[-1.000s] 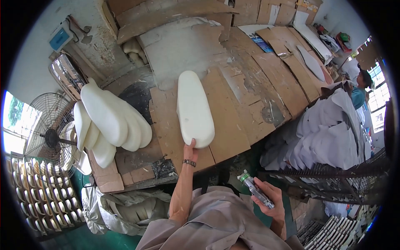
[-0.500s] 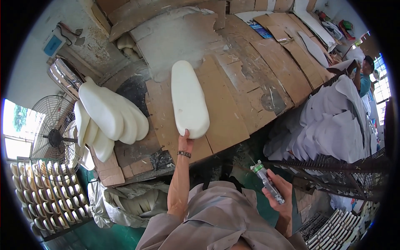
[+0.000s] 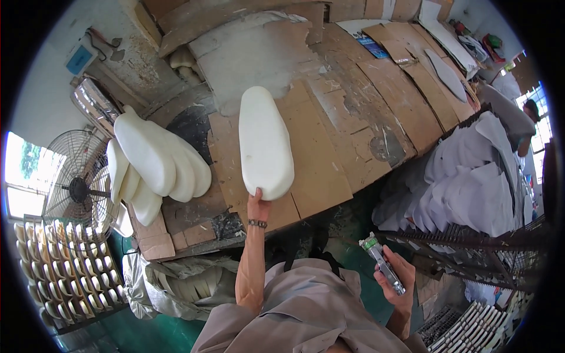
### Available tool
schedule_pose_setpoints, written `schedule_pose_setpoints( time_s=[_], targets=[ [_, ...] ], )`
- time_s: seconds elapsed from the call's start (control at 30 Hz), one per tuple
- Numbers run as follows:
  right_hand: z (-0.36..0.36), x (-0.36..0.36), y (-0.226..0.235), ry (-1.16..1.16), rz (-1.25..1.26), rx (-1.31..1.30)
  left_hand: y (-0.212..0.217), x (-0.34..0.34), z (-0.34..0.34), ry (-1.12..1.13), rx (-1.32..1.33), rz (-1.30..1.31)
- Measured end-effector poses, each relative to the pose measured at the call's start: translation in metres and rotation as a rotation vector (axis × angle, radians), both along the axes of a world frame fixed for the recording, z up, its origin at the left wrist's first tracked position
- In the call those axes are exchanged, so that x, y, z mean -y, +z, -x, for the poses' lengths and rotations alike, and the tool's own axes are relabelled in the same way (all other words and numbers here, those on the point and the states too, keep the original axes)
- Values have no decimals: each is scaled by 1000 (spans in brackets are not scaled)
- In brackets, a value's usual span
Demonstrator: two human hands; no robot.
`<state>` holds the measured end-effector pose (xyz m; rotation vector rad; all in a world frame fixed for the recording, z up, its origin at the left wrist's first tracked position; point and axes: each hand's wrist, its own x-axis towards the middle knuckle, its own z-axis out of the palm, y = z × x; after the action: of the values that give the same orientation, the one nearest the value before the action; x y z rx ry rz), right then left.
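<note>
A long cream foam seat cushion, rounded at both ends, lies lengthwise over the cardboard-covered table. My left hand grips its near end, thumb on top and fingers hidden underneath. Off the table's front edge, to the right, my right hand is wrapped around a slim silver tool with a green end; its exact kind is unclear. The green end points up and left, apart from the cushion. More cream cushions lean in an overlapping pile on the table's left side.
A wire-cage fan stands at the left, above a rack of small pale pieces. White sheets are heaped on a metal rack at the right. Below the table's left edge sits a grey sack. Another person is at the far right.
The cushion's near end has shifted slightly toward me and left with my left hand. My right hand and its tool have dipped slightly. At far right, the other person has moved behind a pale sheet.
</note>
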<state>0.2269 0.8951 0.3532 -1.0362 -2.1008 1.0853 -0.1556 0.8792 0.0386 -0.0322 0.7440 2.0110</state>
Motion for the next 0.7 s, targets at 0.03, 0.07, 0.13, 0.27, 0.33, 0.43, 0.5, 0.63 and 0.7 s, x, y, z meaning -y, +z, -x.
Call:
schedule_pose_setpoints(
  time_s=[0.03,0.07,0.13,0.27,0.33,0.43,0.5,0.63,0.7],
  targets=[
    [3,0,-3,-4,3,-6,6,10,-1,-3,-16,-10],
    [6,0,-6,-4,5,-13,13,20,-1,-2,-33,-21],
    [20,1,-14,26,-18,-36,30,42,-1,17,-50,-75],
    [52,2,-39,65,37,-49,70,80,10,121,5,-151],
    [75,1,-47,109,34,-41,87,97,20,191,-9,-167],
    [109,2,-62,150,98,-29,103,122,33,235,-4,-184],
    [133,2,-70,204,63,-16,108,136,44,256,-48,-223],
    [180,3,-88,263,41,26,126,159,60,285,-54,-269],
    [202,5,-104,257,69,59,130,170,68,300,-62,-278]
  ],
)
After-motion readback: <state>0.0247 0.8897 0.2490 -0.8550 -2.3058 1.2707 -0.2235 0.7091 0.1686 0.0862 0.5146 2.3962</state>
